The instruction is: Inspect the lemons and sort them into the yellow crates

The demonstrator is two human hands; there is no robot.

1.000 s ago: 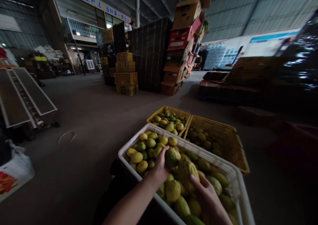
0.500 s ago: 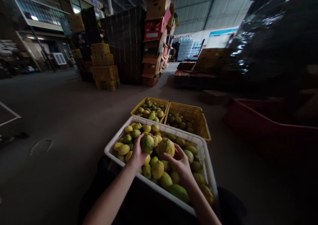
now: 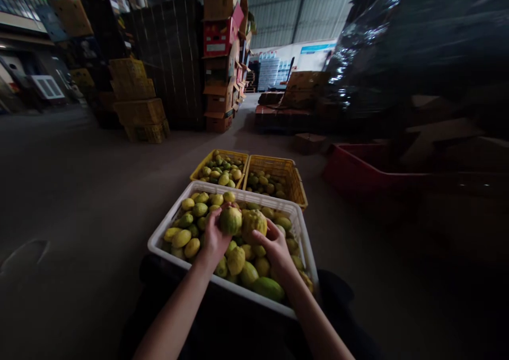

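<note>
In front of me stands a white plastic crate (image 3: 162,226) full of yellow and green lemons (image 3: 182,238). Over its middle, my left hand (image 3: 216,239) is closed around a round, greenish lemon (image 3: 230,221) with a browned top. My right hand (image 3: 274,243) grips a larger, bumpy, ribbed yellow-green lemon (image 3: 254,225) from its right side. The two held fruits are side by side, very close together. A long green fruit (image 3: 268,289) lies at the crate's near edge, below my right wrist.
Behind the white crate are two yellow crates, the left crate (image 3: 194,175) fuller than the right crate (image 3: 296,182). A red bin (image 3: 353,164) stands to the right. Stacked cartons (image 3: 218,47), yellow crates (image 3: 139,111) and a film-wrapped stack (image 3: 397,47) stand farther back.
The whole view has shifted, so the crates and hands appear farther left and slightly higher. Both hands still hold the same lemons, turned slightly.
</note>
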